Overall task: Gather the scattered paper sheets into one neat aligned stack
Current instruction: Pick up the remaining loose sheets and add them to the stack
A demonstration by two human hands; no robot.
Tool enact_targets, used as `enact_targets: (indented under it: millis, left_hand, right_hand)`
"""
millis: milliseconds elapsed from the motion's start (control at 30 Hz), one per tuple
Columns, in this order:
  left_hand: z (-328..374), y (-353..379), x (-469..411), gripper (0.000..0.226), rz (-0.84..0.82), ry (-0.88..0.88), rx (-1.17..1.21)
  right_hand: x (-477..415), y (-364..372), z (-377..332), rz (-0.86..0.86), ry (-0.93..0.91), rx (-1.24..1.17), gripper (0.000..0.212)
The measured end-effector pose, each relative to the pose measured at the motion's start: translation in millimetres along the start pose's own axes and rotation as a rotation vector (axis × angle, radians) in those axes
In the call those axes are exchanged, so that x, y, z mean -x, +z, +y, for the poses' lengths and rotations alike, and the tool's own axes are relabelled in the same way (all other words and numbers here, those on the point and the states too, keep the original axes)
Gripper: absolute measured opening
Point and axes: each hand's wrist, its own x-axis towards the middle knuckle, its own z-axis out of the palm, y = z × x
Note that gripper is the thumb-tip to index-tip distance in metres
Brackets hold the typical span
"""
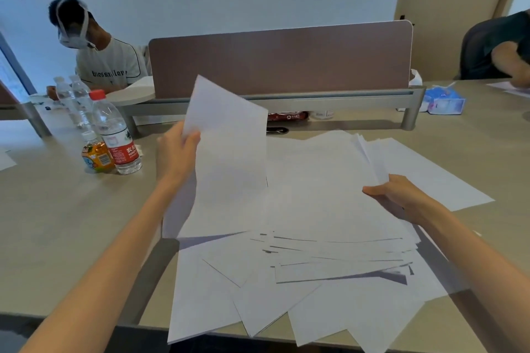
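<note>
Your left hand (177, 149) has its grip pinched on the left edge of one white sheet (229, 152) — thumb on the face toward you, fingers behind — and the sheet stands lifted and tilted above the table (57, 223). Your right hand (398, 195) lies on the right side of the loose pile of paper sheets (315, 195); its grip is pressed on a fanned bundle of sheet edges (370, 157), thumb stretched flat over the top sheet. The pile spreads from the middle of the table to its near edge, where several sheets (258, 309) hang over, askew and overlapping. One sheet (430, 175) pokes out toward the right edge. Near the left edge stand a red-capped water bottle (117, 135) and, touching it, a small orange drink bottle (96, 153). At the far edge runs a brown divider panel (281, 60).
</note>
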Motion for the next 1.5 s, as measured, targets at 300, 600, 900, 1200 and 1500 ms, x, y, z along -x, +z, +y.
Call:
enact_targets:
  millis: [300,600,900,1200,1500]
  left_hand:
    - [72,-20,-47,0.022,0.191,-0.001,0.258]
    - [65,68,2,0.012,-0.230,-0.141,0.339]
    - [43,158,62,0.022,-0.532,-0.335,0.205]
    - [15,160,28,0.039,-0.334,-0.324,0.122]
    - [-13,133,-18,0.050,-0.419,-0.488,0.087]
  right_hand:
    - [-3,-1,4,0.009,-0.006,0.088,0.021]
    - [-13,-3,6,0.054,0.048,0.042,0.033]
    - [-19,-9,7,-0.124,0.053,-0.126,0.071]
    - [-29,-22,6,-0.043,-0.106,0.034,0.030]
    - [-38,-45,-5,-0.087,-0.040,0.018,0.039]
